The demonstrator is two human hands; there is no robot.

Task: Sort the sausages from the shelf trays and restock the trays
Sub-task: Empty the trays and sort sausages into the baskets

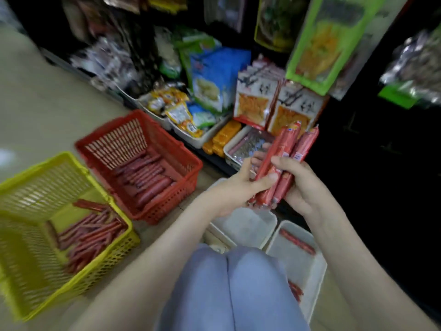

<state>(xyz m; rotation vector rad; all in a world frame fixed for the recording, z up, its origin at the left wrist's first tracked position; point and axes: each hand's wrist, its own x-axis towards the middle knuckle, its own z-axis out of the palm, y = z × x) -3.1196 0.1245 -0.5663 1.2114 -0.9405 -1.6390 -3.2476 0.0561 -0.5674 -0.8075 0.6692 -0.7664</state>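
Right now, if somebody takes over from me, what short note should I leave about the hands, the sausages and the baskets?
Left hand and right hand both grip one bundle of sausages above the left white tray.
Red basket holds thick sausages, yellow basket thin sausages.
Right white tray holds a few loose sausages.
Done: much sorting.
Left: sort the bundle, clear that tray, restock the trays.
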